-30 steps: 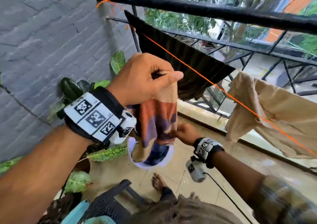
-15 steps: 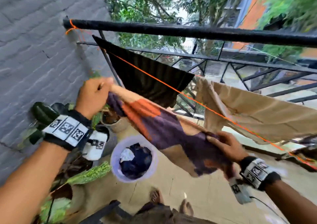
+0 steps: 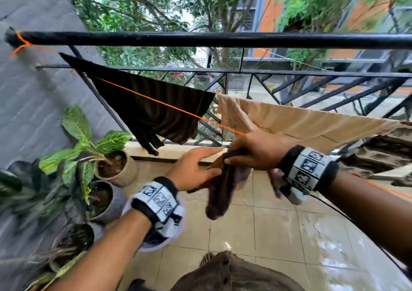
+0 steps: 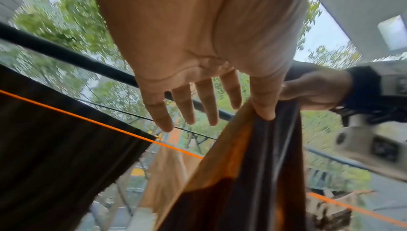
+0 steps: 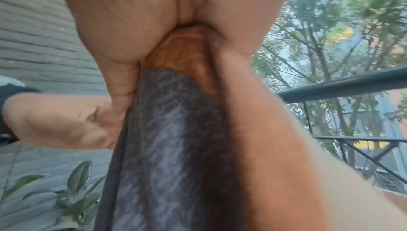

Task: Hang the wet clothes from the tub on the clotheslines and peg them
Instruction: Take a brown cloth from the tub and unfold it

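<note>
A wet cloth (image 3: pixel 223 192), patterned in orange, purple and dark brown, hangs bunched from my right hand (image 3: pixel 236 158), which grips its top just under the orange clothesline (image 3: pixel 169 107). The right wrist view shows the cloth (image 5: pixel 176 130) squeezed in that fist. My left hand (image 3: pixel 209 157) lies beside it with straight fingers; in the left wrist view only its thumb (image 4: pixel 263 111) touches the cloth (image 4: pixel 253 173). A black cloth (image 3: pixel 153 110) hangs over the line on the left. The pale tub (image 3: pixel 156 245) stands on the floor, mostly hidden by my left wrist.
A beige cloth (image 3: pixel 307 123) hangs on the right, close behind my right hand. The black railing (image 3: pixel 223 40) runs across behind the line. Potted plants (image 3: pixel 107 157) stand along the grey wall at the left. The floor tiles (image 3: pixel 289 235) are wet. My feet are below.
The cloth was stretched wide between both hands; now my hands have come together and it hangs bunched from the right one. My left hand has let go of its corner and opened.
</note>
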